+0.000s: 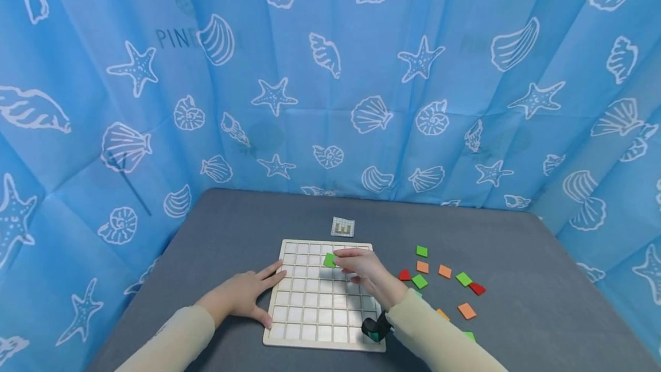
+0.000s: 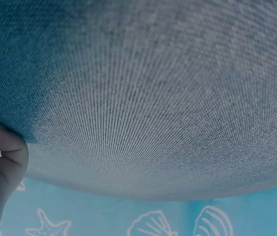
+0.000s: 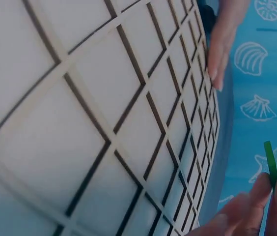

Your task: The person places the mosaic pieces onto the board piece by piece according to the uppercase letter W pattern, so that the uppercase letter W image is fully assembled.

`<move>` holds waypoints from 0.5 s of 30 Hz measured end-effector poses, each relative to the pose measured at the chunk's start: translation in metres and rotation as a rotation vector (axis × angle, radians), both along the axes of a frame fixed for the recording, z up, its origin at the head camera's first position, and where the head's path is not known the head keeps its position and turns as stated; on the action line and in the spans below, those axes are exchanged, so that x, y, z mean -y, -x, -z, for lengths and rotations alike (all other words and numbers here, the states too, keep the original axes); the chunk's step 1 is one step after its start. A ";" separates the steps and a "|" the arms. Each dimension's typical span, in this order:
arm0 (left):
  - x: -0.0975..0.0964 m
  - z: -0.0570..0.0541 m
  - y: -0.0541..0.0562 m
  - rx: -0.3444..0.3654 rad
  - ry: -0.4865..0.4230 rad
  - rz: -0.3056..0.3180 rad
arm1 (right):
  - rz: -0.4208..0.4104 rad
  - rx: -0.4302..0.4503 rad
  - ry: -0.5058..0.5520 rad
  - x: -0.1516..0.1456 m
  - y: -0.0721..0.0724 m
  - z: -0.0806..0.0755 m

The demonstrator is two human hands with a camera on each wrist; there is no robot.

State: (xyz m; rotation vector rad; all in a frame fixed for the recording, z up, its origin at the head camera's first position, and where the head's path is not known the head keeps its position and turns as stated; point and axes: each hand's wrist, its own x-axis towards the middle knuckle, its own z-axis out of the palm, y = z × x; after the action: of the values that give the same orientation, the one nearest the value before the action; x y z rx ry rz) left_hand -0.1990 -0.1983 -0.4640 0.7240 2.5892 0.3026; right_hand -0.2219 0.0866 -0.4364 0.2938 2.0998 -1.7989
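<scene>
A pale wooden grid board with white square cells lies on the table. Above its upper middle, my right hand pinches a green square tile between thumb and fingertips. In the right wrist view the green tile shows edge-on, raised off the board. My left hand rests at the board's left edge, fingers spread straight, thumb low and fingertips on the rim. The left wrist view holds only part of the left hand beside the tabletop.
Right of the board lie loose green, orange and red tiles, several in all, some partly behind the right sleeve. A small patterned card sits beyond the board. A blue shell-print curtain surrounds the grey table.
</scene>
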 end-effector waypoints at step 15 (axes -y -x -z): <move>0.001 0.005 0.004 -0.003 0.007 -0.010 | -0.083 -0.017 -0.029 0.030 0.009 0.007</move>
State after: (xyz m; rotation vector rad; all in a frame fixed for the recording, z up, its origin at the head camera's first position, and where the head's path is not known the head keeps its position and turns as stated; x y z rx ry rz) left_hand -0.2030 -0.1995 -0.4692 0.7097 2.5962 0.2953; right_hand -0.2306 0.0569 -0.4435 0.1960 2.1186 -1.7306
